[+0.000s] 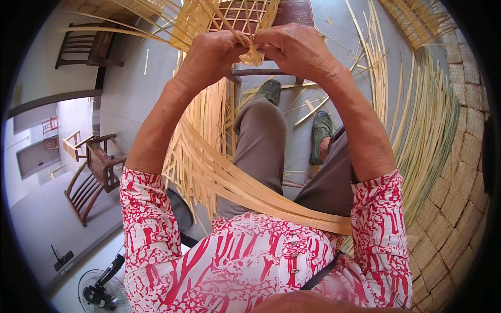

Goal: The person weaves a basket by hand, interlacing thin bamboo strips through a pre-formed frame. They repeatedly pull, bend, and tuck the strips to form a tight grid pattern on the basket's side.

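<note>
My left hand (210, 58) and my right hand (295, 51) meet at the top of the view, their fingers pinched on pale bamboo strips at a small bent, bunched piece (252, 57). Just beyond them an open-weave bamboo lattice (236, 11) rests on a red-brown bench (292, 11), with long strips fanning out to the upper left. My fingertips partly hide where the strips cross. A broad sheaf of long split strips (261, 195) runs diagonally over my lap from the left down to my right side.
Strips (313, 109) lie scattered on the grey floor around my feet. On the right are a long bundle of thin strips (428, 130) and stacked woven pieces (456, 203). Another woven piece (407, 18) is at upper right. Wooden chairs (102, 164) and a fan (96, 292) stand left.
</note>
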`<state>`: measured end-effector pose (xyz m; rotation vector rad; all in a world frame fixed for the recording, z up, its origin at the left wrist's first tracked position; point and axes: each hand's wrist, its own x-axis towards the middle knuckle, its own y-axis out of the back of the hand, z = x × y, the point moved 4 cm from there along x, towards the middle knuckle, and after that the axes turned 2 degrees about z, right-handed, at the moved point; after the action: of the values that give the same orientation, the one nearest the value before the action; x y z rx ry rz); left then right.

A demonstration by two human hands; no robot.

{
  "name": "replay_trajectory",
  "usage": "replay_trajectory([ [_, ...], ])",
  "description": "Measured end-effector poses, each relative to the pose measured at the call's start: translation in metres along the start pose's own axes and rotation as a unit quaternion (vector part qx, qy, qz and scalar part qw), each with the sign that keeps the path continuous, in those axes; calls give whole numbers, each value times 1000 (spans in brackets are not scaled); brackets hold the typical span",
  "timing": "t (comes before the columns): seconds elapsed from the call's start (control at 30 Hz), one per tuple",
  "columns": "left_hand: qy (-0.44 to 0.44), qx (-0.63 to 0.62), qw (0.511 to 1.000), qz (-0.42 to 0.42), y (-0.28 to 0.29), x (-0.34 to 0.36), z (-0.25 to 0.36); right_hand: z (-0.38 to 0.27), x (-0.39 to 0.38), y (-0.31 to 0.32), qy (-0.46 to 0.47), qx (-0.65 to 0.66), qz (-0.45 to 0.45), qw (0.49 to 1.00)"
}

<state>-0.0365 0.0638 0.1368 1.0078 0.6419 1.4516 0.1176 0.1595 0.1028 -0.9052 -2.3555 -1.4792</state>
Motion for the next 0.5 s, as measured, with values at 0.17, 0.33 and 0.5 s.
replay_trajectory([
  [0.17, -99, 39, 994, 27, -2, -7, 3, 1, -2, -3, 60, -22, 0, 998],
  [0.33, -46, 20, 999, 0, 0, -25, 28, -4, -4, 13, 41, -86, -43, 995],
  [0.5, -113, 71, 991, 1, 8, -32, 41, -7, 0, 15, 73, -61, -23, 995],
])
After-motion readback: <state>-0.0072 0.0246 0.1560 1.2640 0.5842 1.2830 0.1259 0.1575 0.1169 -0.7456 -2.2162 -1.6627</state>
